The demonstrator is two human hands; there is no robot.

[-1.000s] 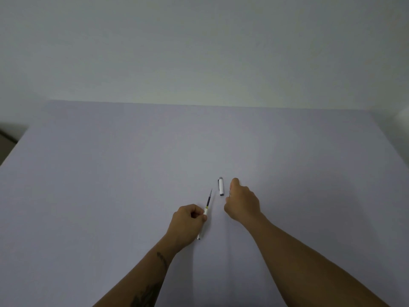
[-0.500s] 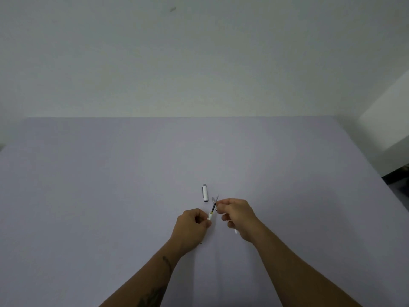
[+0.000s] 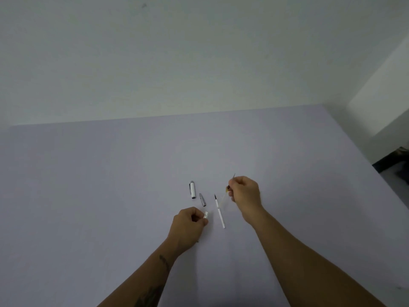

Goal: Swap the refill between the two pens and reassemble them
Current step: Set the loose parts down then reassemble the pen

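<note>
My left hand [image 3: 188,227] is closed around a white pen barrel [image 3: 206,215], whose open end sticks out past my thumb. My right hand [image 3: 244,193] pinches a thin refill [image 3: 228,189] with a dark tip pointing up and away; it looks blurred below my fingers. On the table between my hands lies a white refill [image 3: 219,212] with a dark tip pointing away. To its left lies a small grey tip cone [image 3: 202,199]. Farther left lies a white pen cap [image 3: 192,189] with a clip.
Everything rests on a wide pale lilac table [image 3: 110,185] backed by a white wall. The table's right edge drops to a dark floor at the far right [image 3: 396,169].
My hands have moved apart. The right hand has drawn a refill out to the right, the left keeps the barrel. A grey tip cone and a white refill now lie on the table.
</note>
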